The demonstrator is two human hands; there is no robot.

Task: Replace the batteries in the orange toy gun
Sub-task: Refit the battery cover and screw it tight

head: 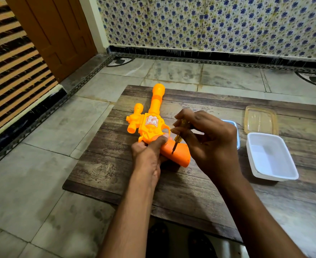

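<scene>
Pinched between thumb and fingertips of the right hand (212,140), a small screwdriver with a translucent yellow handle and thin metal shaft (177,137) stands nearly upright, its tip planted on the grip of the orange plastic toy gun with a scope on top (153,125). The left hand (149,155) curls around the gun at the junction of grip and body, pressing it down on the dark wood-grain board (190,192), barrel pointing away from the person.

The likeliest fault, judging from this pose, is the tip camming out of the screw head: a tilted shaft or too little downward pressure would let it skid over the smooth plastic toward the left thumb lying just beside it. The gun rests on rounded parts, so it could also rock under the turning force. A freed screw is tiny and may roll off; the empty white plastic tray (270,157) and clear lid (261,120) sit well to the right, out of easy reach.
</scene>
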